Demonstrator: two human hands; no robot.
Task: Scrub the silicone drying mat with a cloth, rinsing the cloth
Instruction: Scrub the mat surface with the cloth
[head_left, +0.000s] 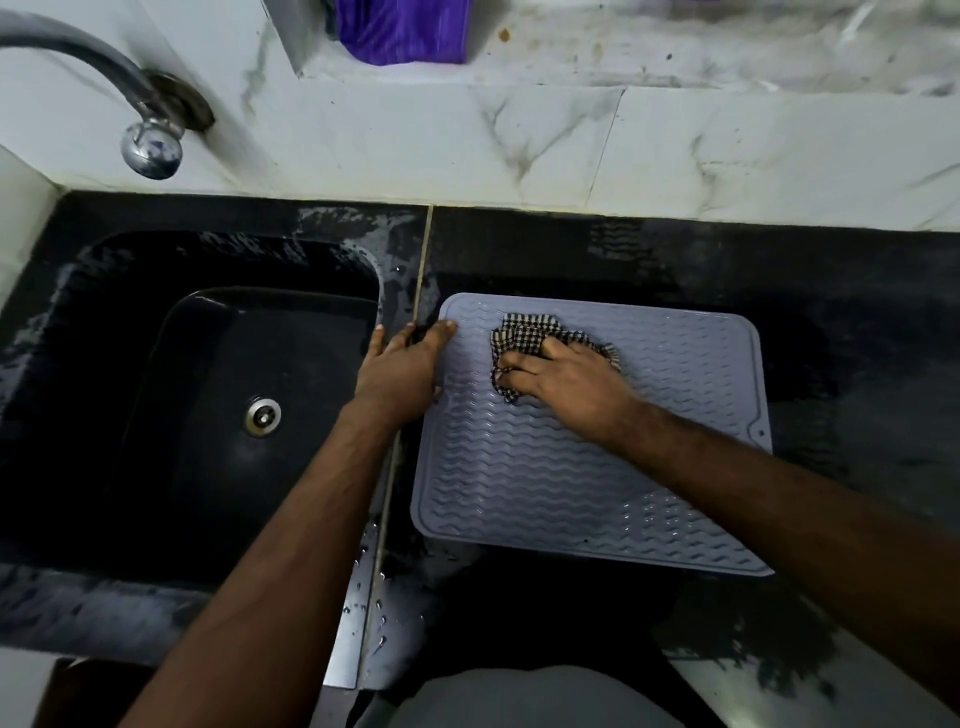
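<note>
Wet black stone surface (675, 270): right hand (566, 376) grips checked cloth (530, 332) at grey ribbed silicone mat's (545, 483) far-left corner, left hand's (402, 364) flat fingers pinning the edge.

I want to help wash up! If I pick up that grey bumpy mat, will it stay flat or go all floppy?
Probably floppy: the mat looks thin and rubbery, lying flat on the counter. It may be slippery too, since drops shine near its front corner. The left hand rests at its edge, maybe steadying it, while the right hand presses the cloth.
</note>
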